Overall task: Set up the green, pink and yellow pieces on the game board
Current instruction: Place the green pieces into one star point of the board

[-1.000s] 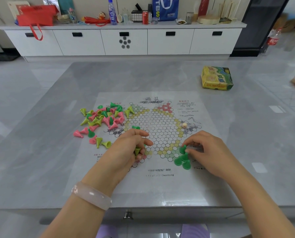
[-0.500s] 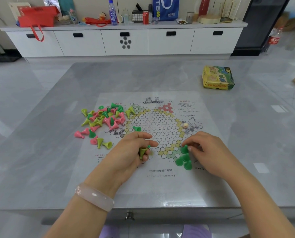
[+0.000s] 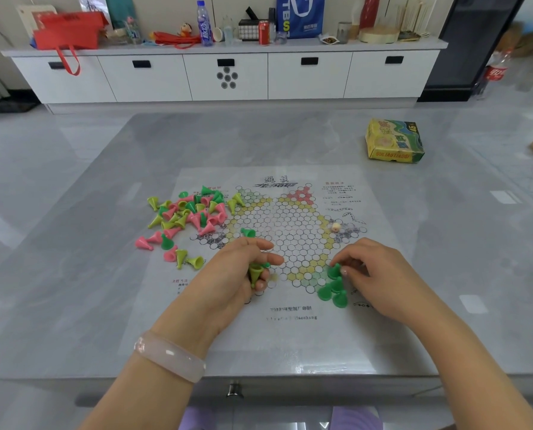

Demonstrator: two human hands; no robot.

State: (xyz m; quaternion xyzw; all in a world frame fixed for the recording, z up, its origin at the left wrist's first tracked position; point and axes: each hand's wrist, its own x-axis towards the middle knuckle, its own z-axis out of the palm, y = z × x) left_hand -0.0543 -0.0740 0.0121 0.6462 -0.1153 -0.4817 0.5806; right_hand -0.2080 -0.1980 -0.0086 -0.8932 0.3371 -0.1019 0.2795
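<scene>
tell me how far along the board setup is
Early stage. Done: a few green pieces stand at the near corner of the game board. In hand: the right hand is placing another green one there, while the left hand grips spare pieces. Left: the mixed pile of green, pink and yellow pieces lies unsorted at the board's left edge.

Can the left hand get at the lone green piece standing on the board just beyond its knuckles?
Probably not at once: the lone green piece stands unobstructed just past the left hand, but its fingers are already curled round several pieces, so it would need a free finger.
</scene>
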